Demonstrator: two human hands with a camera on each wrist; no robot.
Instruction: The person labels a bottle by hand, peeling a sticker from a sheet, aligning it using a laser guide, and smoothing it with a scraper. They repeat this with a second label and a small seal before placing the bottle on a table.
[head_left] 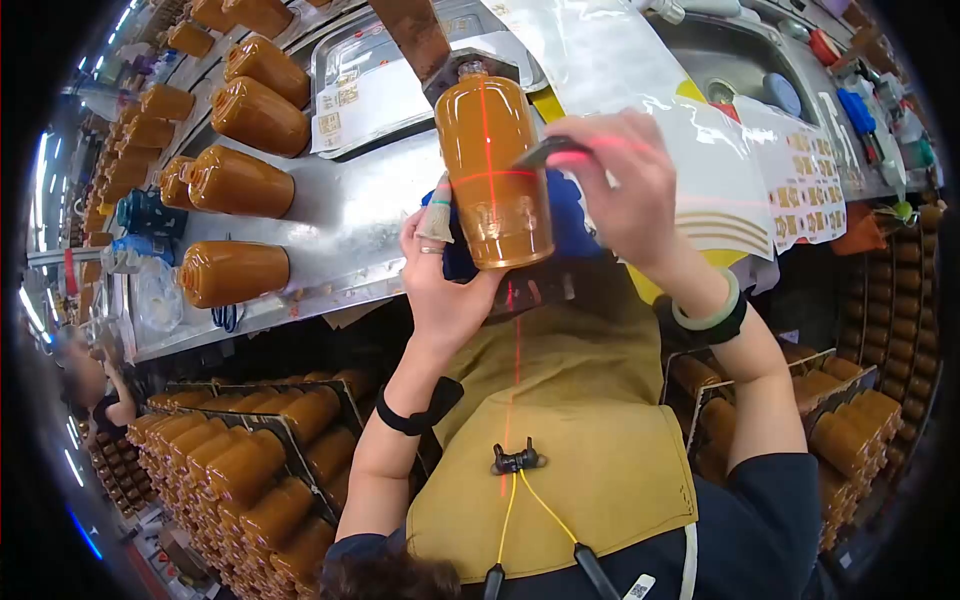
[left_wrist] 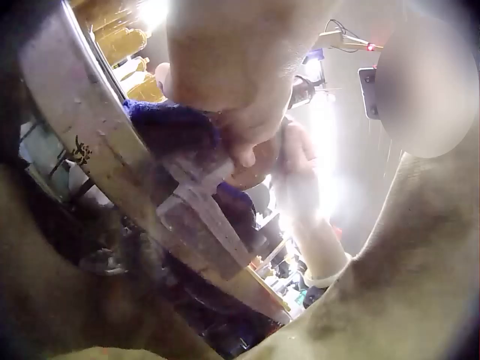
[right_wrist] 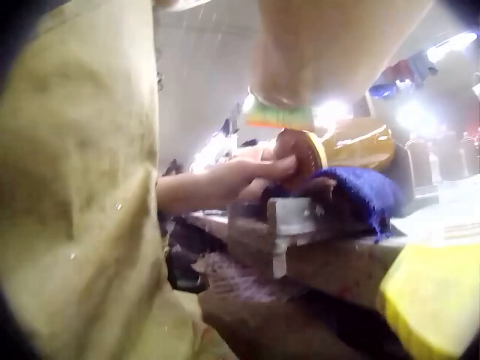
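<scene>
A glossy amber-brown bottle lies on a blue cloth, its neck at a metal bracket and its base towards the person. A gold-patterned decal sits near the base. My left hand holds the bottle at its base and left side; one finger wears a pale cloth cover. In the right wrist view the left thumb lies against the bottle's base. My right hand pinches a dark, flat, blurred scraper-like tool beside the bottle's right side. Red laser lines cross on the bottle.
Several similar bottles stand on the metal bench at left. A metal tray holds decal sheets behind. White sheets, a printed decal sheet and a sink lie right. Bottle racks stand below.
</scene>
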